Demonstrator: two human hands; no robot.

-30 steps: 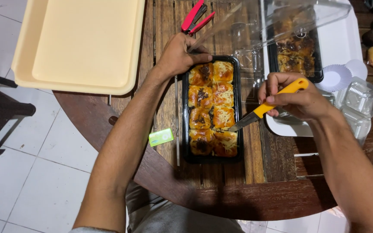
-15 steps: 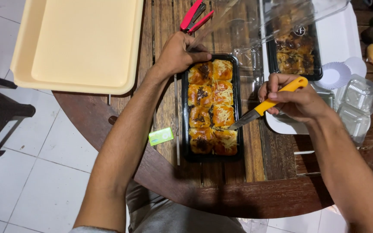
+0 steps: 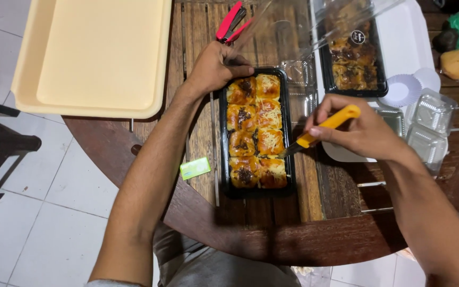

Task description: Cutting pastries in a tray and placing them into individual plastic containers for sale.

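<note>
A long black tray (image 3: 222,149) full of glazed buns (image 3: 256,133) lies on the round wooden table (image 3: 272,234). My left hand (image 3: 216,66) rests on the tray's far left corner, steadying it. My right hand (image 3: 354,130) grips a knife with a yellow handle (image 3: 328,126); its blade tip touches the buns at the tray's right edge, about halfway down. The tray's clear lid (image 3: 288,32) stands open behind it.
A large cream plastic tray (image 3: 94,56) overhangs the table at the far left. A red stapler (image 3: 232,22) lies beyond my left hand. A second black tray of buns (image 3: 351,58) sits on a white surface at right, with clear small containers (image 3: 431,122) and white paper cups (image 3: 405,89). A green slip (image 3: 195,168) lies near the table edge.
My right hand has tilted the knife and brought the blade tip in against the buns at the tray's right side. My left hand stays on the tray corner.
</note>
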